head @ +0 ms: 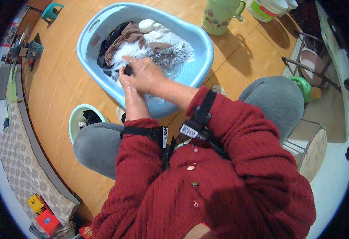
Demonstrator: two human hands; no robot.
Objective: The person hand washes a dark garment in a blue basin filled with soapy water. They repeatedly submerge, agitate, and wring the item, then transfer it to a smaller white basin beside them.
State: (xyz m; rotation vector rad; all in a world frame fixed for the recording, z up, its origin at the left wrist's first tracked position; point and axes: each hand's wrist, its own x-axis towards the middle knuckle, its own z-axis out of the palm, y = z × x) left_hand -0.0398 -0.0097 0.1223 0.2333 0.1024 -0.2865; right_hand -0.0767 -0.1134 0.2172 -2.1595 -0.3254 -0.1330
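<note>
A light blue plastic tub (202,50) on the floor before me holds soapy water and wet clothes. Over its near left part my left hand (126,79) and my right hand (147,73) are pressed together on a small piece of black cloth (128,70), most of it hidden by the fingers. White suds (134,50) lie just beyond my fingertips. Behind them a brown ribbed garment (123,41) rests against dark cloth (114,35) at the tub's far left. A white cloth (147,26) bulges up at the far side, amid foam.
A pale green basin (73,119) with dark cloth inside stands beside my left knee. Past the tub's right end are a green patterned pitcher (217,18) and a white bucket (262,10). A metal rack (312,71) is at the right, a patterned cloth cover (25,155) at the left.
</note>
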